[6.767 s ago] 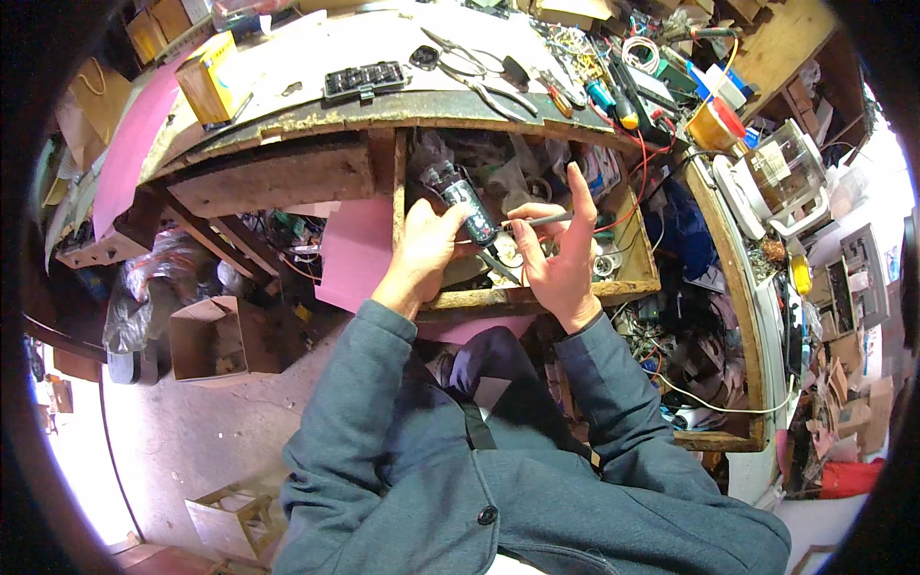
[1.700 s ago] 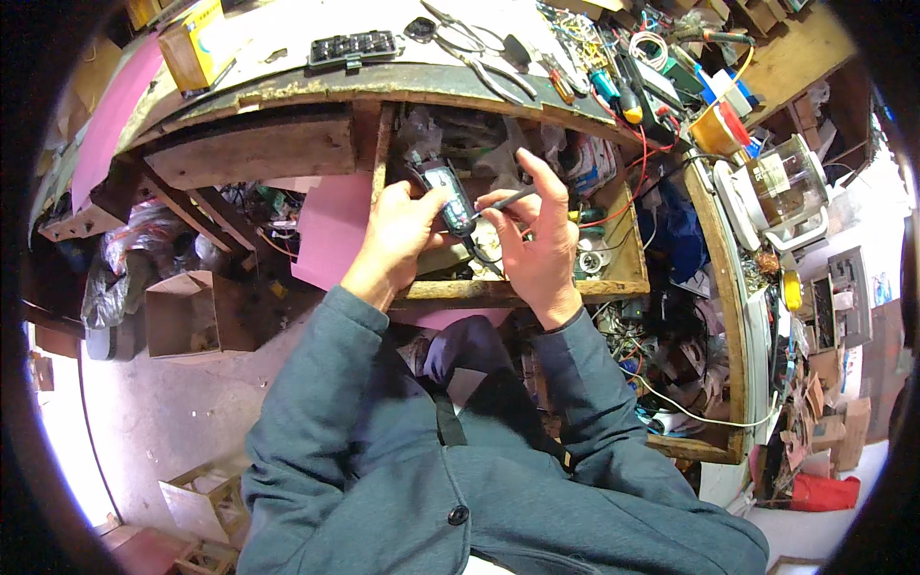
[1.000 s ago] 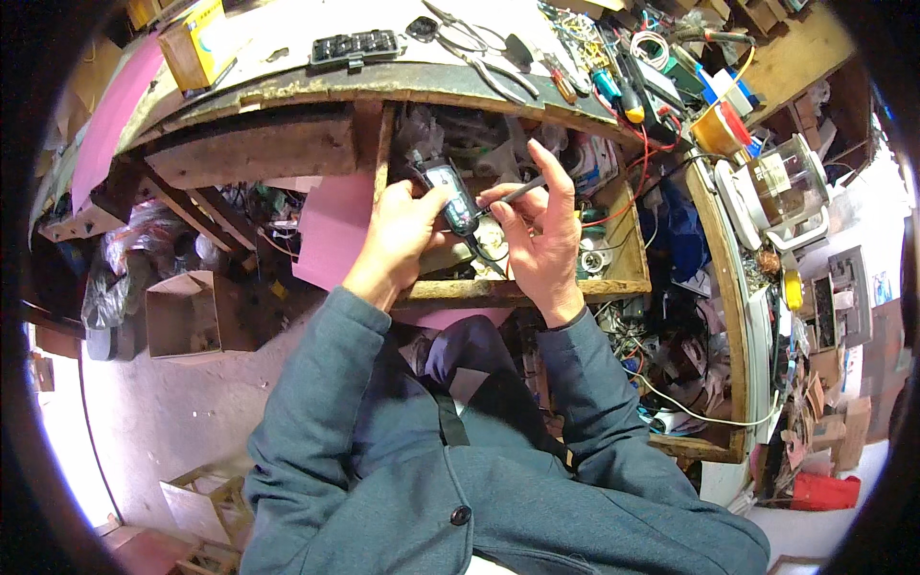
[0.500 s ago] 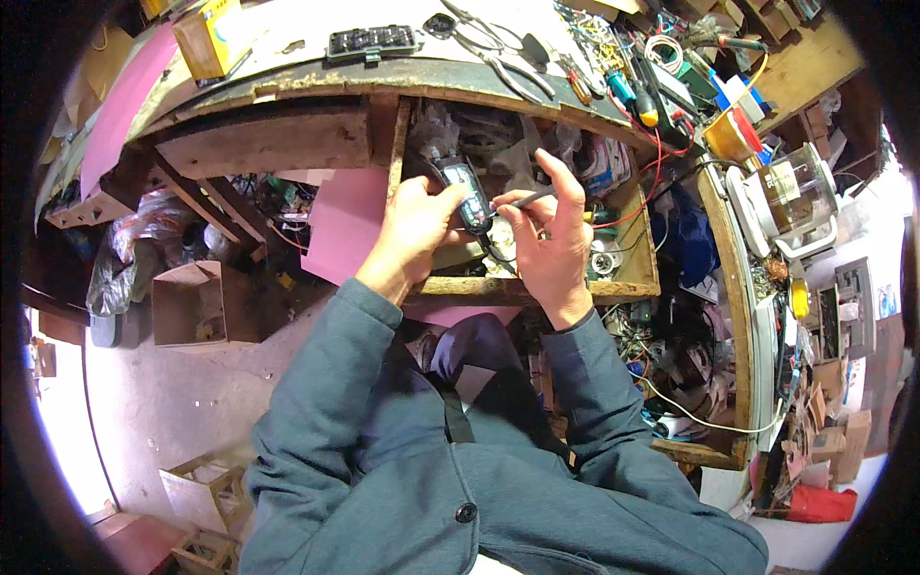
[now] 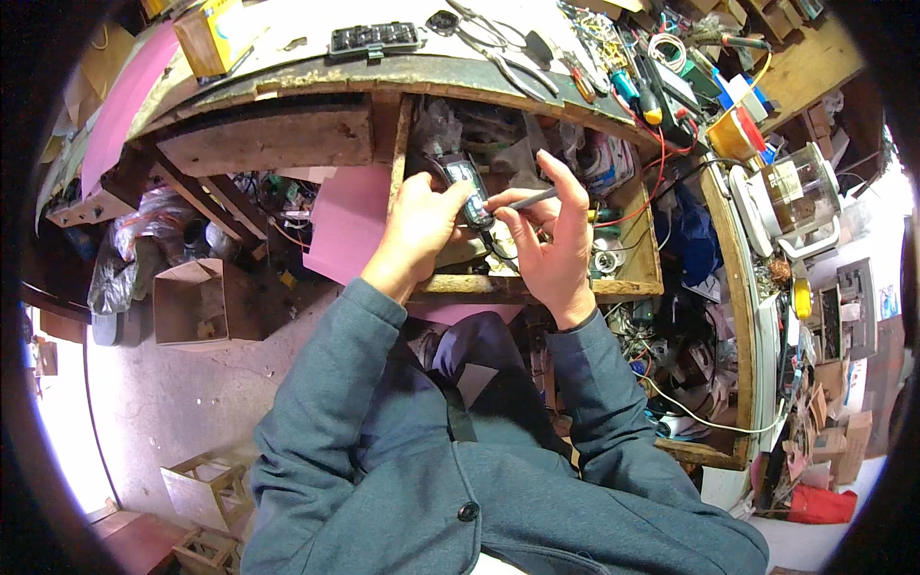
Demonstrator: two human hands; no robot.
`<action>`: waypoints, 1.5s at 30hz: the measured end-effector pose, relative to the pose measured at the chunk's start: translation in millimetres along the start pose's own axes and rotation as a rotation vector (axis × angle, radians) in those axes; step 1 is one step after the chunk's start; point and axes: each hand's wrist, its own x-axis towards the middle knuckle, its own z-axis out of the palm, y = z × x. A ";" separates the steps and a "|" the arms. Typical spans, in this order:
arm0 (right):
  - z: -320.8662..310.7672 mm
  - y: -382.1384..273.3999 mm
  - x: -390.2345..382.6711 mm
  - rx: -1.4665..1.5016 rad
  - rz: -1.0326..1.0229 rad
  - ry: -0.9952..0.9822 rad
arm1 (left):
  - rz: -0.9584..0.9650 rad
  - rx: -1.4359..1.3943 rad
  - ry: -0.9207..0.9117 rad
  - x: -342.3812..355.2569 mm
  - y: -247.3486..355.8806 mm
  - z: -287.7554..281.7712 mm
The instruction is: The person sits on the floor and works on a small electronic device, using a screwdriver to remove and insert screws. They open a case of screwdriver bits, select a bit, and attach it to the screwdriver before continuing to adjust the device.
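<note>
Over the open drawer (image 5: 537, 287), my left hand (image 5: 418, 230) grips a small, dark, elongated device (image 5: 466, 184), its thumb lying along the near side. The upper face shows what looks like a circuit board in a black case, and a black cord seems to run from its lower end. From the right, my right hand (image 5: 558, 251) pinches a thin grey pen-like tool (image 5: 533, 199) between thumb and fingers. One raised finger stands clear of the tool. Its tip points at the device's lower part; whether it touches is too small to tell.
Plastic bags and loose parts fill the drawer. On the bench above are a black compartment box (image 5: 374, 38), pliers (image 5: 517, 75), screwdrivers (image 5: 624, 86) and a yellow box (image 5: 207, 40). A blender jug (image 5: 803, 187) stands at the right; a cardboard box (image 5: 201, 304) sits lower left.
Both hands keep their grips. The tool tip and the device have shifted very slightly, and the whole view has moved a little.
</note>
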 end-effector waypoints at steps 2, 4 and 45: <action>0.8 0.4 -0.2 -0.002 -0.001 -0.002 | 0.009 -0.005 -0.012 -1.6 1.7 0.0; 0.5 1.7 -0.6 -0.005 0.001 -0.005 | 0.015 -0.030 -0.020 -4.3 5.6 1.4; 8.6 1.4 0.5 -0.084 -0.022 0.031 | 0.020 0.028 -0.041 0.3 0.6 -1.1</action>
